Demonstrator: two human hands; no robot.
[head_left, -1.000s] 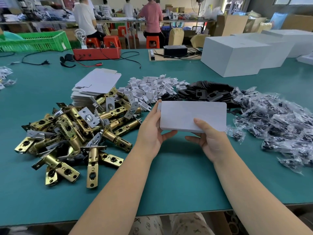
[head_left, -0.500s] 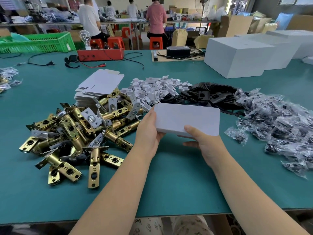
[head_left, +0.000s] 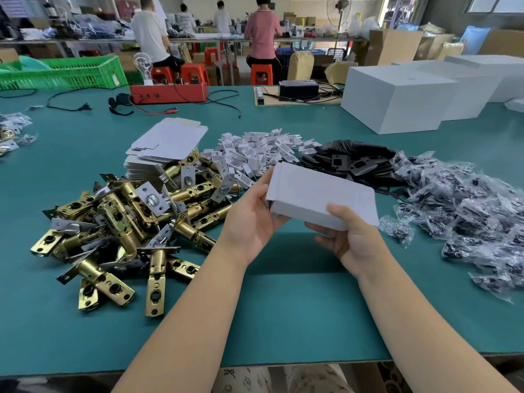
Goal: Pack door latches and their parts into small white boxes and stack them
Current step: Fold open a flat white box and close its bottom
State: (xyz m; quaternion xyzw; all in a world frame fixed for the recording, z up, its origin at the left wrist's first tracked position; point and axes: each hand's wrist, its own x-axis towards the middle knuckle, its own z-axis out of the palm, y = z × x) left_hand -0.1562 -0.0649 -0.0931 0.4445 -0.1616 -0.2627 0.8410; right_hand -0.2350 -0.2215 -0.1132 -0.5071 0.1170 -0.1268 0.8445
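Note:
I hold a small white box [head_left: 317, 194] above the green table [head_left: 283, 302], tilted with its left end open. My left hand [head_left: 249, 219] grips that left end, thumb along the edge. My right hand [head_left: 351, 236] holds the box from below at its near right corner, thumb on top. A heap of brass door latches [head_left: 124, 222] lies to the left. Behind it sits a stack of flat white box blanks [head_left: 167, 148]. White plastic parts [head_left: 255, 154], black metal plates [head_left: 354, 160] and small clear bags of screws [head_left: 465, 205] lie in a row behind and to the right.
Large white cartons [head_left: 397, 97] stand at the back right. A red box with cables [head_left: 170, 92] and a green crate [head_left: 62, 72] sit at the back left. Several people work at a far table. More bagged parts [head_left: 11, 129] lie at the left edge.
The box has changed from a flat sheet-like shape to an opened-up box, tilted so its left end faces me. Both hands shifted slightly with it.

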